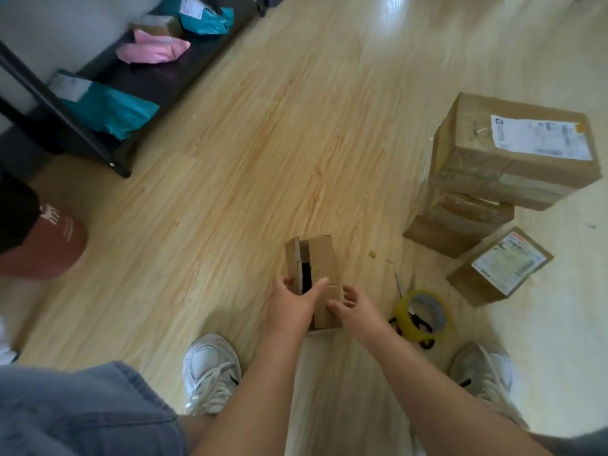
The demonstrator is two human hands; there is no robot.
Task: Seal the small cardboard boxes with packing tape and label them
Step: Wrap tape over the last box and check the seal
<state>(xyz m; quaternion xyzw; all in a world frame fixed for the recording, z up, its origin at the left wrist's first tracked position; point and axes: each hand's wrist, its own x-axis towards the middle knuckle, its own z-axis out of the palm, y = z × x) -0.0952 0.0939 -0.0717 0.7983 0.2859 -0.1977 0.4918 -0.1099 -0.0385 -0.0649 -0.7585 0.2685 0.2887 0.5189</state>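
1. A person crouched over a small box on the wood floor, the box lying toward 6 o'clock from the frame's centre, ahead of two white shoes.
2. The box's top flaps stood unsealed, with a dark gap running between them.
3. The left hand rested on the box's near end, thumb on the left flap and fingers stretched straight and spread across the gap onto the right flap.
4. The right hand sat at the box's near right corner, at 3 o'clock from the left hand, its fingers spread and loosely bent, holding nothing; whether it touched the cardboard could not be told.
5. A yellow tape roll lay on the floor at 3 o'clock from the box, resting over scissors.
6. Taped parcels were stacked at 2 o'clock, the top one labelled, with a smaller labelled parcel just beside them.
7. A dark shelf at 10 o'clock held teal and pink mailers.
8. Another person's brown cap showed at 9 o'clock.
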